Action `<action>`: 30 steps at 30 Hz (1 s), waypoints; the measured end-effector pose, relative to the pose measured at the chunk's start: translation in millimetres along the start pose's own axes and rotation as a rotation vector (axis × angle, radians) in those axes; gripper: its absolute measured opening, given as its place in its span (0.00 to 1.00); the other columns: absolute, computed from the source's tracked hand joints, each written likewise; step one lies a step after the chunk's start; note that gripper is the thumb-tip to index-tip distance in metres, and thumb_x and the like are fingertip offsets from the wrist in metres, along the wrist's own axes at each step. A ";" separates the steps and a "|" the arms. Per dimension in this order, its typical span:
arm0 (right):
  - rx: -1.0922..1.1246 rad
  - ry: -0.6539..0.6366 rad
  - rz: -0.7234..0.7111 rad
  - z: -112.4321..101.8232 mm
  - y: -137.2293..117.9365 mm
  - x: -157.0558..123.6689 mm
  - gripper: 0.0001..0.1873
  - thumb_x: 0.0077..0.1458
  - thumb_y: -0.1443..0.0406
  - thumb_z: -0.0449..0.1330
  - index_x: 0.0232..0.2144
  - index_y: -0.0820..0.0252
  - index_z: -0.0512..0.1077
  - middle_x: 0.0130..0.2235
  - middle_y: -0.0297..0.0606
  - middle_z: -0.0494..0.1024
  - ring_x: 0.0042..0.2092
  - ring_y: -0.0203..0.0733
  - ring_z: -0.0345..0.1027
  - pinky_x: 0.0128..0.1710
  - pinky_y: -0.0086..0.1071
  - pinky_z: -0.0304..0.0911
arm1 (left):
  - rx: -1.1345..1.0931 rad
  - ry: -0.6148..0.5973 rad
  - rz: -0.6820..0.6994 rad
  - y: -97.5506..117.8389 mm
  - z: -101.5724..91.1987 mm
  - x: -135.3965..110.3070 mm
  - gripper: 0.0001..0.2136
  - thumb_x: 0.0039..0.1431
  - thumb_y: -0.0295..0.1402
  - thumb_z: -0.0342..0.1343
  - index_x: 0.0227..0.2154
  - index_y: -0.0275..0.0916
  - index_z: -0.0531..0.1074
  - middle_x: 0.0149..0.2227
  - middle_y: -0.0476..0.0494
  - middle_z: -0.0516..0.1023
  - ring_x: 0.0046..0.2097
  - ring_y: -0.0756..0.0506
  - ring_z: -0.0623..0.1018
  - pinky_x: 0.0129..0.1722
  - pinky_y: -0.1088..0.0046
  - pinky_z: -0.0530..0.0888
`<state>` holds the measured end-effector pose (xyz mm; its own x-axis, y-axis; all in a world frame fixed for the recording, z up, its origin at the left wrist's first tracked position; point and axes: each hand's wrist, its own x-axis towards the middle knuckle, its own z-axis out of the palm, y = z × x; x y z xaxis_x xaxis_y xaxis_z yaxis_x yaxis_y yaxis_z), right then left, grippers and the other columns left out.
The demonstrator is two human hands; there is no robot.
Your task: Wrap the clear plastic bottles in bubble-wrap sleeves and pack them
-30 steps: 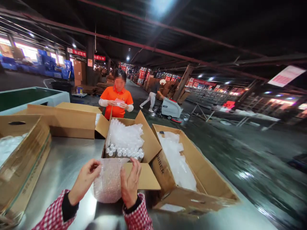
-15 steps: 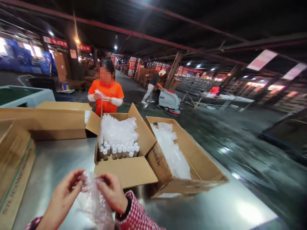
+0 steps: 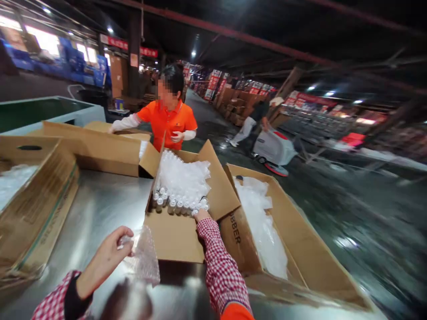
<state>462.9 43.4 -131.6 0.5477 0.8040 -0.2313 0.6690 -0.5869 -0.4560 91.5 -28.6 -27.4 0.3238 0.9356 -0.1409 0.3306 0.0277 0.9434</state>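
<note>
Packing bench: one hand holds bubble wrap, the other reaches into a box of bottles.

At left, the left hand (image 3: 110,251) pinches the bubble wrap (image 3: 144,260) above the steel table (image 3: 100,209). Half a second ago both hands worked the wrap; now the right hand (image 3: 201,216) has let go and dips into the middle box (image 3: 176,231) among the capped bottles (image 3: 178,205), its grip hidden, likely fetching one to wrap. Rightward, the next box (image 3: 300,258) reads "BBER", partly cut off. A co-worker in orange (image 3: 168,122) stands opposite.
</note>
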 end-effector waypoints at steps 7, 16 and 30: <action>0.055 0.132 -0.037 6.2 9.1 1.4 0.14 0.47 0.58 0.57 0.30 0.66 0.71 0.36 0.52 0.75 0.43 0.54 0.68 0.46 0.42 0.60 | 0.015 0.022 0.026 -15.0 0.8 6.0 0.20 0.50 0.37 0.49 0.47 0.38 0.58 0.33 0.51 0.60 0.24 0.52 0.69 0.24 0.73 0.71; 0.828 0.289 -0.536 -20.3 -47.7 -119.2 0.20 0.49 0.50 0.57 0.33 0.61 0.65 0.30 0.34 0.70 0.30 0.36 0.65 0.31 0.30 0.64 | 0.457 -0.024 0.013 -10.0 5.2 15.0 0.12 0.58 0.35 0.43 0.26 0.36 0.68 0.21 0.49 0.69 0.20 0.48 0.73 0.27 0.73 0.65; 0.388 -0.136 -1.219 7.6 -92.1 -228.2 0.12 0.58 0.66 0.55 0.45 0.61 0.63 0.42 0.44 0.73 0.42 0.41 0.69 0.42 0.35 0.68 | 0.340 0.096 0.070 -13.4 13.7 5.6 0.14 0.63 0.41 0.37 0.33 0.39 0.63 0.24 0.49 0.71 0.26 0.48 0.74 0.28 0.74 0.68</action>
<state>272.4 -85.4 -43.4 -0.3819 0.8156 0.4347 0.4967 0.5778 -0.6476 101.0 -28.6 -44.9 0.2764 0.9604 -0.0356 0.5916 -0.1409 0.7938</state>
